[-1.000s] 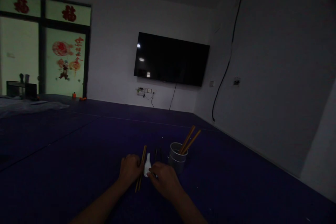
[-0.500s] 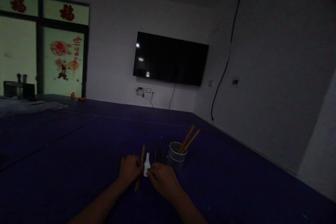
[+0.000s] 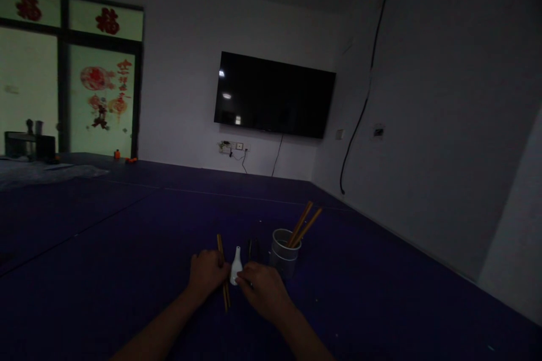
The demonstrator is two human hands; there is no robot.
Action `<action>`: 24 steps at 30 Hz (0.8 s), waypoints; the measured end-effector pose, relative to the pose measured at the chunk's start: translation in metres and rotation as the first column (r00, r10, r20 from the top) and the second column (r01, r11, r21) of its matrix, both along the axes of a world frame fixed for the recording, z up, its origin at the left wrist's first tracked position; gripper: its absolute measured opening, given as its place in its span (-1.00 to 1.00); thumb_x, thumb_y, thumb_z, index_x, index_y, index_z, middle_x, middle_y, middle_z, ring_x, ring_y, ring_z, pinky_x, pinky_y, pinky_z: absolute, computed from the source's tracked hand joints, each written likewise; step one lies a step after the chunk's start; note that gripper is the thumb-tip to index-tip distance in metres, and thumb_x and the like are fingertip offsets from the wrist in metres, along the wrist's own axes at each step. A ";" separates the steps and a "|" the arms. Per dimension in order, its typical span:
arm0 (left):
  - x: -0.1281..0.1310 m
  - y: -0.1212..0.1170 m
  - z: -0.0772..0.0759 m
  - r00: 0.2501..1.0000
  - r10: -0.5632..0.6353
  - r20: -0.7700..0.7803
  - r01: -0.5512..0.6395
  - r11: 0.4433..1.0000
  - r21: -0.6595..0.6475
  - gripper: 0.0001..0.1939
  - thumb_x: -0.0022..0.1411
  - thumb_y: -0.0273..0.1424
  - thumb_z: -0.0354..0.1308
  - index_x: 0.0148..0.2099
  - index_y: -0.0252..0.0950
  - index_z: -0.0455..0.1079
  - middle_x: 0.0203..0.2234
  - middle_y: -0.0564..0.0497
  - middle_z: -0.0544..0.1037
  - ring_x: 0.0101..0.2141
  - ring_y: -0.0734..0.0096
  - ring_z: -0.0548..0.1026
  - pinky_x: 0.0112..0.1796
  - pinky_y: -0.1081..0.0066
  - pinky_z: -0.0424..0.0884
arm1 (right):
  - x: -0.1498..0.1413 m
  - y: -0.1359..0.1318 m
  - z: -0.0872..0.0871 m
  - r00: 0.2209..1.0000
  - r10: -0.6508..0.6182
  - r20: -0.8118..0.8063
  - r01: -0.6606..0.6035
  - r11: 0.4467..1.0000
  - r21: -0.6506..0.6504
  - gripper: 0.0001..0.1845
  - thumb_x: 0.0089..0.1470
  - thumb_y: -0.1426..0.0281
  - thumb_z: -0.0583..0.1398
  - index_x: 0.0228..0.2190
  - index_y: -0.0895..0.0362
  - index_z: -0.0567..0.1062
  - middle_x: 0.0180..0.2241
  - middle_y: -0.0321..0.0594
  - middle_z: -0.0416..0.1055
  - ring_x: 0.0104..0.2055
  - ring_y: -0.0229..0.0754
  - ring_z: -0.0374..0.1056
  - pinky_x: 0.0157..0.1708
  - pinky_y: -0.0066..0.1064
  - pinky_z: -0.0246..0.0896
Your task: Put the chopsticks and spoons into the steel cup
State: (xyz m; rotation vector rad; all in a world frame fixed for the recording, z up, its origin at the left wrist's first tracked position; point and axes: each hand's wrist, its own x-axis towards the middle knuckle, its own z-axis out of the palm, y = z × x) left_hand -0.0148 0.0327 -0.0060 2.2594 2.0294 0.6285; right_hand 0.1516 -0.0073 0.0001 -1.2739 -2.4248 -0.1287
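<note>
My left hand (image 3: 209,272) is closed around a pair of wooden chopsticks (image 3: 226,296), whose ends stick out above and below the fingers. Just right of them is a white soup spoon (image 3: 236,265), its narrow handle pointing away from me. My right hand (image 3: 265,289) pinches the spoon's wide near end between thumb and fingers. Behind that hand is a dark, slim object (image 3: 253,249), too dim to make out. A grey cup (image 3: 283,262) with more wooden chopsticks (image 3: 305,227) leaning in it stands right of the right hand.
The purple surface (image 3: 139,259) runs to the far wall, where a television (image 3: 275,96) hangs. At the far left are a black box-like holder (image 3: 42,146), crumpled clear plastic (image 3: 63,174) and small orange items (image 3: 131,160). A black cable (image 3: 359,115) hangs down the right wall.
The chopsticks in my left hand have turned, their far ends swinging left and their near ends right. My right hand stays at the spoon.
</note>
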 end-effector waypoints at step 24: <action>-0.003 -0.005 0.007 0.985 0.008 -0.175 -0.009 1.000 -0.005 -0.57 0.15 -0.23 -0.12 -0.25 -0.39 0.48 -0.24 -0.27 0.55 -0.09 -0.03 0.41 -0.09 0.08 0.16 | 0.001 -0.002 0.002 1.000 -0.010 0.005 0.011 0.996 -0.091 -0.69 0.19 0.34 -0.01 -0.29 0.08 0.53 -0.28 -0.21 0.50 -0.21 -0.21 0.40 -0.24 -0.48 0.14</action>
